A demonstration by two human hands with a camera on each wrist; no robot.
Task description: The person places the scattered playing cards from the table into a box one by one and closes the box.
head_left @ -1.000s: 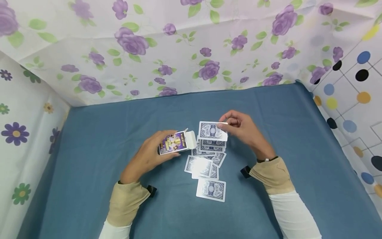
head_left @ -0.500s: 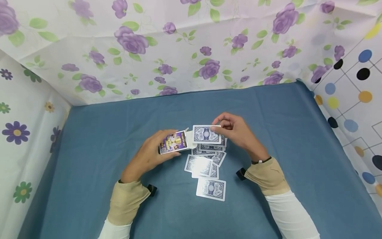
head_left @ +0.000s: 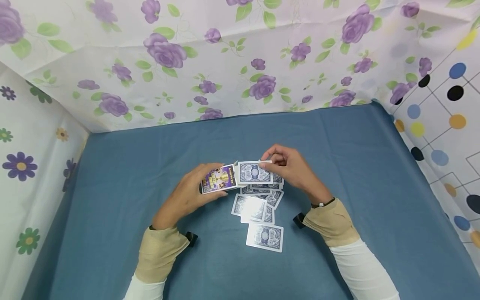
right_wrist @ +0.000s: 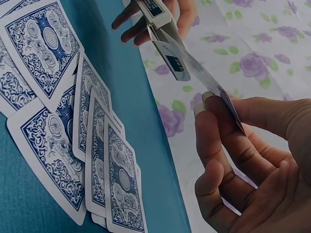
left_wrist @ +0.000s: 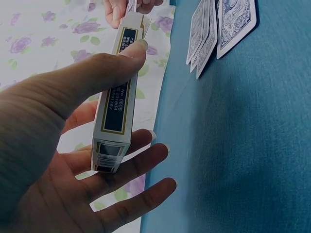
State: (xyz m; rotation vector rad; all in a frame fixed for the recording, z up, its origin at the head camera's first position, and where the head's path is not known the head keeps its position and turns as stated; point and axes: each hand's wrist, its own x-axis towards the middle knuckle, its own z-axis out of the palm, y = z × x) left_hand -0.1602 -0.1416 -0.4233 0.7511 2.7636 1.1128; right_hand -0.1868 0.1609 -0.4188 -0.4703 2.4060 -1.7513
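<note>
My left hand [head_left: 191, 189] grips a purple card box [head_left: 219, 179] by its sides, its flap end facing right. In the left wrist view the thumb lies on the narrow side of the box [left_wrist: 115, 109]. My right hand [head_left: 286, 166] pinches one playing card [head_left: 252, 173], back up, between thumb and fingers. The far end of that card [right_wrist: 209, 80] is at the open mouth of the box [right_wrist: 167, 29] in the right wrist view, above the hanging flap [right_wrist: 176, 68]. Below it, several blue-backed playing cards [head_left: 249, 207] overlap on the table.
A single card [head_left: 265, 238] lies nearest me, apart from the overlapping ones. Blue cloth [head_left: 150, 154] covers the table. Floral sheeting [head_left: 225, 62] hangs behind it, with a dotted sheet [head_left: 442, 137] at the right and a flowered one [head_left: 33, 166] at the left.
My right hand has moved left and slightly toward me, bringing the pinched card from above the overlapping cards to the box's mouth. The left hand and box have hardly moved.
</note>
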